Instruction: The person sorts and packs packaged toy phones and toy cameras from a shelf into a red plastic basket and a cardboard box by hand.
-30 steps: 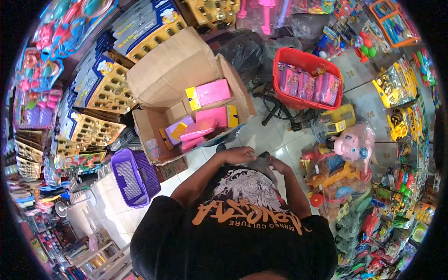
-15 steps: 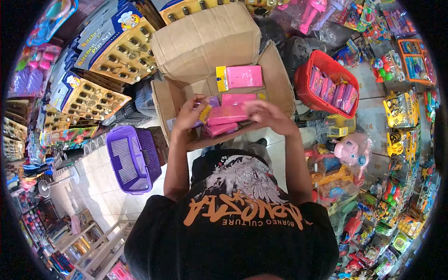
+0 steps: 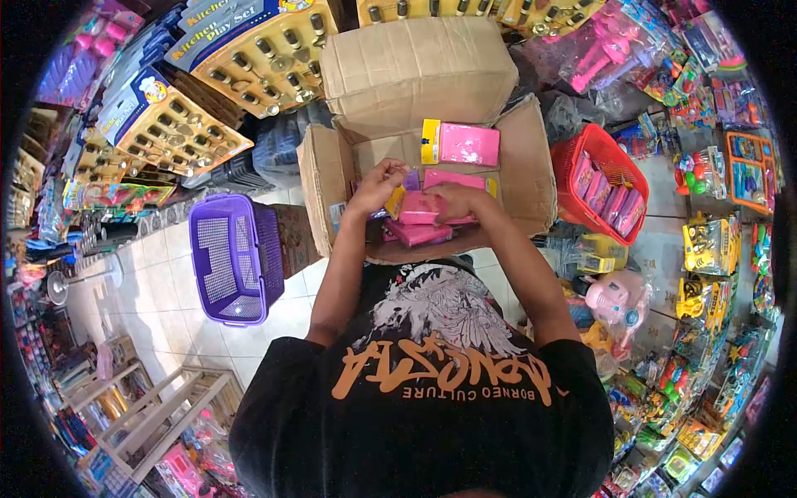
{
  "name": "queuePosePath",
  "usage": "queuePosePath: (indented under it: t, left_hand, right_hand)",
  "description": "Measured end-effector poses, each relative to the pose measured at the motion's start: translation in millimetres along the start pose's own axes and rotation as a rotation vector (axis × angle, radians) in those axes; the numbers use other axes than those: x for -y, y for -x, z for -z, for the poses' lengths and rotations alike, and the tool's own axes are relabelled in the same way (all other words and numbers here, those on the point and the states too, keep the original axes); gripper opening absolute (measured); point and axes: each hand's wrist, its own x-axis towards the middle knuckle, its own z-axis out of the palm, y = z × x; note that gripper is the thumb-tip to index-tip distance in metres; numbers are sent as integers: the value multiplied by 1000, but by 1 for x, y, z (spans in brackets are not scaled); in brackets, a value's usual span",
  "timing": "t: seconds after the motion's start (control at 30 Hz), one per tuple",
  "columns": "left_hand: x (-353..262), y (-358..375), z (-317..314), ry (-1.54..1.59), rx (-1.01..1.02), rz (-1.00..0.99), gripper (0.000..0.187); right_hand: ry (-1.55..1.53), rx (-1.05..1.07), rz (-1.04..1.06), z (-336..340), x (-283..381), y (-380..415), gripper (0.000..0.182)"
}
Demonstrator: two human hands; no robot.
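Observation:
An open cardboard box (image 3: 320, 187) stands in front of me with several pink packs in it. One pink pack with a yellow header (image 3: 469, 144) lies flat at the far side of the box. My right hand (image 3: 452, 203) lies over a nearer pink pack (image 3: 420, 207), its fingers wrapped on the pack's right part. At that pack's yellow left end is my left hand (image 3: 378, 187), its fingers curled together; what they hold, if anything, is too small to tell. More pink packs (image 3: 415, 233) lie beneath, partly hidden by the hands.
On the left, a purple basket (image 3: 270, 266) stands on the tiled floor. A red basket (image 3: 573, 199) with pink packs is right of the box. Kitchen play sets (image 3: 270, 62) hang at the back left. Packaged toys crowd the right side.
The view has shifted, so the box appears further right. My right hand has come down from above the packs onto the near pink pack. My left hand's fingers have curled in.

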Motion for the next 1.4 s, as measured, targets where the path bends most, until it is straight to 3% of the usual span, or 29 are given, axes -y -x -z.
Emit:
queuePosePath:
  t: [0.17,0.23,0.27,0.33,0.4,0.43,0.5,0.6,0.67,0.7,0.8,0.83,0.93,1.07,1.1,1.13,1.2,1.27,1.3,1.37,1.4]
  left_hand:
    - [6,-16,2,-42,-14,-95,27]
    - [9,-23,5,-36,-37,-124,26]
    - [10,-26,8,43,-107,-177,22]
    - [1,-26,5,117,-167,-226,17]
    - [-12,-26,1,160,-650,-505,11]
    - [-20,-22,1,163,-710,-494,14]
    - [-14,-24,10,200,-687,-425,15]
    - [1,-25,18,323,-607,-282,26]
    - [-15,-7,7,517,-368,20,45]
    - [-21,1,4,414,-269,67,63]
    - [-46,16,-13,363,-165,160,65]
    - [-40,13,-13,321,-57,149,80]
    - [-38,12,-21,229,-14,34,73]
    - [-21,1,-15,387,-262,-100,45]
    - [-31,6,-12,419,-361,-63,38]
    - [-30,6,-5,414,-403,-145,35]
    - [-43,13,1,523,-477,-305,35]
    - [-47,23,17,509,-466,-299,37]
    - [-47,27,23,475,-452,-302,38]
    - [-54,34,26,447,-471,-330,39]
    - [-56,36,26,445,-473,-326,39]
  right_hand:
    - [-141,-223,115,0,-1,12,69]
    - [-444,-145,10,13,6,21,53]
    - [-449,-149,6,13,3,22,53]
    - [-440,-366,166,14,-8,20,40]
    - [-469,-389,118,17,-14,18,34]
    - [-525,-524,94,20,-14,19,35]
    - [-637,-739,22,25,-6,26,37]
    - [-809,-892,52,30,-1,24,39]
    - [-853,-910,59,35,9,25,41]
    - [-907,-940,66,35,13,26,40]
    - [-876,-1058,91,32,18,16,35]
    - [-788,-1151,110,30,20,12,31]
    - [-828,-989,130,26,27,12,31]
    - [-1075,-846,250,22,26,6,32]
    - [-1201,-764,126,23,32,10,34]
    - [-1324,-676,0,23,36,12,35]
    - [-1245,-564,16,8,16,-1,39]
    - [-630,-198,223,0,34,9,51]
    - [-633,-193,223,-3,46,14,51]
    - [-208,54,136,-8,65,18,60]
    - [-211,57,138,-14,62,14,60]
